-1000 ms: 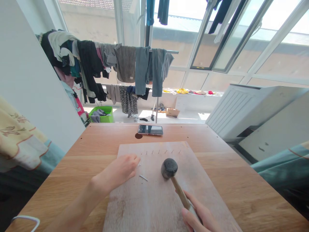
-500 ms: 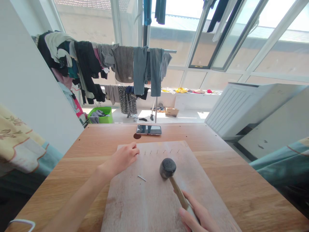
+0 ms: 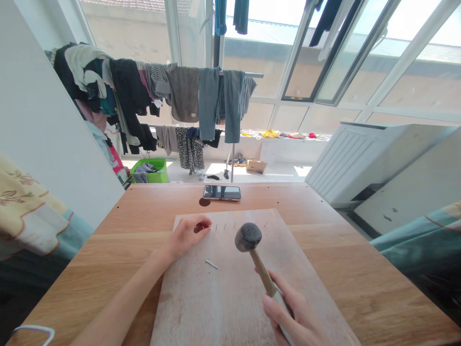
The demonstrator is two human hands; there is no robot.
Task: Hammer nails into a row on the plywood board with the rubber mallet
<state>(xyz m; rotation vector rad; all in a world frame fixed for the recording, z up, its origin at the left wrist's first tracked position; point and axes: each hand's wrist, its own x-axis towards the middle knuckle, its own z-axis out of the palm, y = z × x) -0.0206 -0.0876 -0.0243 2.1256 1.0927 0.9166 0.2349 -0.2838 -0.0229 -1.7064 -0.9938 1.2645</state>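
My right hand [image 3: 293, 307] is wrapped round the handle of a mallet [image 3: 248, 237] with a dark, round head. The head hangs over a worn wooden board [image 3: 201, 307], in front of a row of several thin nails [image 3: 225, 226] standing up from it; the head hides part of that row. At the row's left end, my left hand [image 3: 187, 236] rests by the board's far left corner, thumb and forefinger curled together in a pinch. What sits between those fingertips is too small to make out. One loose nail [image 3: 212, 264] lies flat on the board.
The board lies on a wooden table [image 3: 342, 269]. Beyond it, near the far edge, are a phone [image 3: 222, 193] and a round hole. A white cable [image 3: 34, 329] crosses the near left corner. Behind stand a laundry rack with clothes [image 3: 185, 93] and a green basket [image 3: 162, 173].
The mallet has risen slightly and shifted a little left, its head now covering part of the nail row. My left hand has rolled, opening a gap behind its pinched fingertips.
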